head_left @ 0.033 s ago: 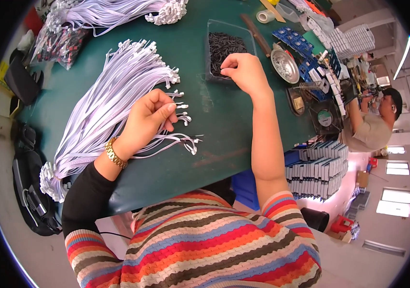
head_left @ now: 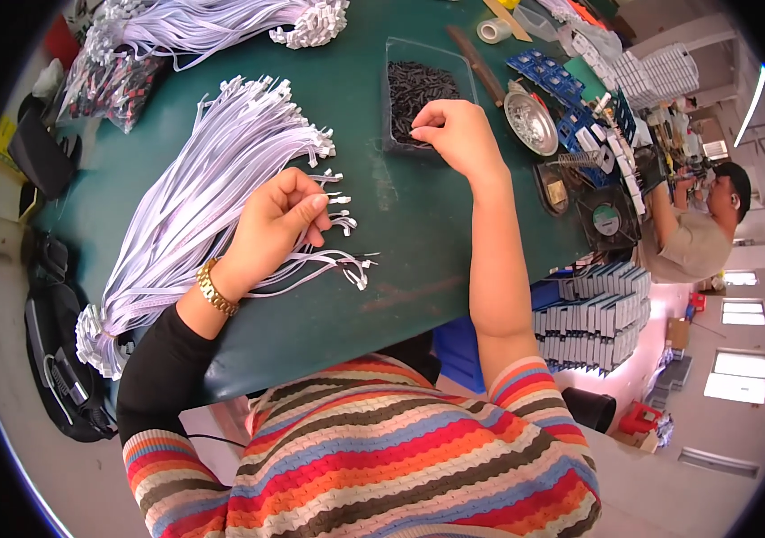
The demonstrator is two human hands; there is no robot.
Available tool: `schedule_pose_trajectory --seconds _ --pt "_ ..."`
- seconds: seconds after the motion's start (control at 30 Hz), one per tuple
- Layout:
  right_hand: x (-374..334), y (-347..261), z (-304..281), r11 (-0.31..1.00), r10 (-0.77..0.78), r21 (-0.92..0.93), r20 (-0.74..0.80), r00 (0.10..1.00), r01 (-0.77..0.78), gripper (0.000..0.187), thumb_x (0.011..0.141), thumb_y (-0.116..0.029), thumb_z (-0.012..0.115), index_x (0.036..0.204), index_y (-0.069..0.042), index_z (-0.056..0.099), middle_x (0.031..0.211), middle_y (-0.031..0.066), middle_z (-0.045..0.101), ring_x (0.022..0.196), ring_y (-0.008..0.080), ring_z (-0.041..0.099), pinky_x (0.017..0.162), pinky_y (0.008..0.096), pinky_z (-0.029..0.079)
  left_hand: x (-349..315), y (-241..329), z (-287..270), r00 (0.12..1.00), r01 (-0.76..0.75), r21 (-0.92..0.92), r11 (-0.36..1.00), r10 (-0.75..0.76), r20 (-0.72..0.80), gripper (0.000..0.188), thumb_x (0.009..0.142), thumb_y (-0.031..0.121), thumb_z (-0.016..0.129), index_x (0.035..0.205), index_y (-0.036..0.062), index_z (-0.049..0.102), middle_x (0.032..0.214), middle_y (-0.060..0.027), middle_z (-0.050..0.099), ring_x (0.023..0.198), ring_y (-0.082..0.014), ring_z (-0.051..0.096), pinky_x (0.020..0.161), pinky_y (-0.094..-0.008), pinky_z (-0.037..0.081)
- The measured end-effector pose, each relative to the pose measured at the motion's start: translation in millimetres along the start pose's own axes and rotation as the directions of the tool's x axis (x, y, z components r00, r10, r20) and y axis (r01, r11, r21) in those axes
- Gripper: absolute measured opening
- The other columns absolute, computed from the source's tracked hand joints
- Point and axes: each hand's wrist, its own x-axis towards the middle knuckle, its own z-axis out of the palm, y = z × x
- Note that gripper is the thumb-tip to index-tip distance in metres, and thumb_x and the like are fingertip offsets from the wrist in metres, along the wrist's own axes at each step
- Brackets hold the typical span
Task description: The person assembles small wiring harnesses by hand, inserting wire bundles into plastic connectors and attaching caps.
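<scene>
White cables (head_left: 207, 170) lie at ten o'clock from the left hand (head_left: 276, 222), black pieces (head_left: 416, 88) in a tray (head_left: 432, 51) at eleven from the right hand (head_left: 461, 136). Both are curled — pinching what, I cannot tell.

Toward the near edge of the desk (head_left: 400, 251), the left hand (head_left: 276, 220) covers part of the white cable bundle (head_left: 198, 175); whether it holds a cable is indeterminate. The right hand (head_left: 459, 134) obscures the clear tray's (head_left: 423, 51) near right corner. Individual black pieces (head_left: 420, 85) are too small to identify. The second cable bundle (head_left: 212, 27), at the far edge, is cropped.
</scene>
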Motion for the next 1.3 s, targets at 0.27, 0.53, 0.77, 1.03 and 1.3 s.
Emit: schedule_pose_trajectory --seconds 0.27,0.53,0.77,1.03,1.3 --pt "-18 -37 7 0.762 -0.113 0.624 -0.135 0.984 0.173 0.008 0.084 -0.001 0.067 0.091 0.000 0.069 0.081 0.0039 0.068 0.063 0.0048 0.057 0.054 0.0179 0.045 -1 4 1 1.000 0.009 -0.086 0.996 -0.010 -0.012 0.010 0.097 0.012 0.053 0.093 0.0030 0.051 0.075 -0.0056 0.063 0.059 -0.0093 0.059 0.055 -0.0196 0.045" --pt "-48 -77 32 0.692 -0.319 0.697 0.062 0.946 0.188 0.009 0.084 -0.002 0.068 0.092 0.001 0.068 0.081 0.0054 0.069 0.061 0.0064 0.061 0.053 0.0201 0.050 -2 9 -1 1.000 0.019 -0.139 0.990 -0.020 -0.010 0.013 0.097 0.015 0.053 0.093 0.0028 0.053 0.074 -0.0051 0.063 0.059 -0.0101 0.059 0.054 -0.0199 0.046" --pt "-46 -74 37 0.693 -0.334 0.689 0.048 0.941 0.210 0.009 0.083 0.000 0.068 0.092 0.002 0.069 0.080 0.0048 0.069 0.059 0.0075 0.063 0.051 0.0200 0.050 -1 7 -3 1.000 0.014 -0.196 0.981 -0.014 0.001 0.015 0.097 0.018 0.053 0.092 0.0034 0.053 0.073 -0.0051 0.063 0.058 -0.0107 0.060 0.053 -0.0200 0.046" --pt "-47 -74 35 0.710 -0.342 0.673 0.074 0.937 0.206 0.009 0.084 0.004 0.064 0.092 0.005 0.068 0.084 0.0079 0.068 0.060 0.0094 0.063 0.051 0.0189 0.049 1 5 -4 1.000 0.020 -0.190 0.982 -0.020 0.000 0.014 0.097 0.020 0.054 0.094 0.0057 0.052 0.074 -0.0048 0.064 0.058 -0.0102 0.060 0.054 -0.0184 0.045" --pt "-43 -71 38 0.772 -0.462 0.479 -0.030 0.887 0.418 0.013 0.080 0.005 0.066 0.092 0.002 0.069 0.091 0.0080 0.068 0.066 0.0090 0.064 0.054 0.0186 0.049 0 2 -2 1.000 -0.006 -0.159 0.987 0.002 -0.023 0.012 0.096 0.015 0.056 0.093 0.0036 0.054 0.072 -0.0040 0.063 0.057 -0.0083 0.060 0.051 -0.0182 0.044"
